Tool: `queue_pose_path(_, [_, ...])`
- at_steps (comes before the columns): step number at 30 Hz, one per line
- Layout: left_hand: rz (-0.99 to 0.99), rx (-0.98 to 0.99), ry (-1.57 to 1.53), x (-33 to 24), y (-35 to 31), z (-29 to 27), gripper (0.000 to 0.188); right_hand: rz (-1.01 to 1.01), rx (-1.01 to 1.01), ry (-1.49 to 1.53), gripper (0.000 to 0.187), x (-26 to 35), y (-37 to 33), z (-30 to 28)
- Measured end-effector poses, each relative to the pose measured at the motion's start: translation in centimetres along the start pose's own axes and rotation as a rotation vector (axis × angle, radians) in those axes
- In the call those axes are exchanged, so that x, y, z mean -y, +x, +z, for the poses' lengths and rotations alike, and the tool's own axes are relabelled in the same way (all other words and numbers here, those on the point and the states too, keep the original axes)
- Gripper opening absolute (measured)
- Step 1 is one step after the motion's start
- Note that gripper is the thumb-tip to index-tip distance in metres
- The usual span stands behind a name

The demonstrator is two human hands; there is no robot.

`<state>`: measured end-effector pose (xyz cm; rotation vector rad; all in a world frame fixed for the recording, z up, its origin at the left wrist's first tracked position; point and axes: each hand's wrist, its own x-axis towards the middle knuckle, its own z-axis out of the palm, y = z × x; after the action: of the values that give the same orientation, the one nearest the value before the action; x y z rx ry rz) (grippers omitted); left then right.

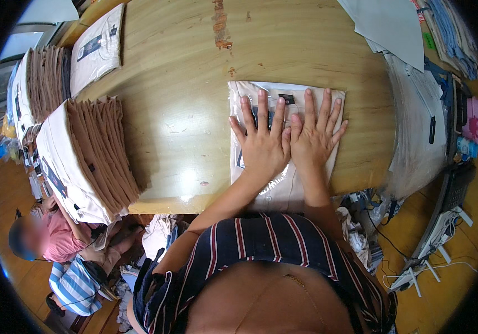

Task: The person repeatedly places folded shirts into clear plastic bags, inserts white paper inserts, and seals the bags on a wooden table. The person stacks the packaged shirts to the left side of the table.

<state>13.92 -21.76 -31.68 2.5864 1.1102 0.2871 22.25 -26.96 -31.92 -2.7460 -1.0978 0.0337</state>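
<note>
Clock positions are read from the packaged garment point(286, 186), with 12 o'clock pointing away from the person. The garment, light beige and folded inside clear film, lies flat on the wooden surface point(183, 83), directly in front of the person; its 6 o'clock end reaches the near edge.

Left grip point(264, 147): palm down on the 9 o'clock half of the garment, fingers spread apart, partly covering a dark tag point(255, 116). Right grip point(312, 139): palm down on the 3 o'clock half, fingers likewise spread apart. On both, the fingers point mainly toward 12 o'clock and the thumbs lie side by side. A small black label point(289, 99) shows between the two.

Adjacent items: a tall stack of beige garments point(102, 156) stands at 9 o'clock; a second stack point(47, 83) stands between 9 and 10 o'clock. A single wrapped garment point(97, 61) lies at 10 o'clock. White sheets point(386, 28) lie between 1 and 2 o'clock, and clear plastic bags point(411, 133) at 3 o'clock. A co-worker in a pink top point(66, 239) is at 8 o'clock.
</note>
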Motion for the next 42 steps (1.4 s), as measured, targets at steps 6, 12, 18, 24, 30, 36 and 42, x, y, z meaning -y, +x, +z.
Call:
queue_pose_path(6, [-0.004,0.023,0.002,0.2,-0.1,0.1,0.048,-0.02,0.003,-0.025,0.051,-0.1,-0.2,0.4])
queue_pose_path(12, [0.017,0.001,0.036,0.5,-0.3,0.8,0.05,-0.021,0.007,-0.049,0.051,-0.2,-0.3,1.3])
queue_pose_path(18, [-0.089,-0.025,-0.386,5.3,2.9,-1.3,0.052,-0.07,0.194,0.007,0.056,-1.3,0.9,-1.5])
queue_pose_path(24, [-0.052,-0.187,-0.24,8.3,4.8,-2.1,0.055,-0.16,0.091,0.133,0.044,-7.9,8.0,-0.9])
queue_pose_path(30, [-0.556,0.164,-1.872,7.2,1.5,-4.1,0.055,-0.156,0.613,1.131,0.029,-10.5,8.1,-4.1])
queue_pose_path(36, [-0.169,0.722,-1.076,9.3,-7.9,-2.7,0.047,-0.017,0.919,0.879,0.04,-11.6,8.7,-6.0])
queue_pose_path(42, [-0.095,-0.233,-0.957,12.1,-8.7,-14.6,0.037,0.113,0.584,1.442,0.028,-8.8,15.0,0.7])
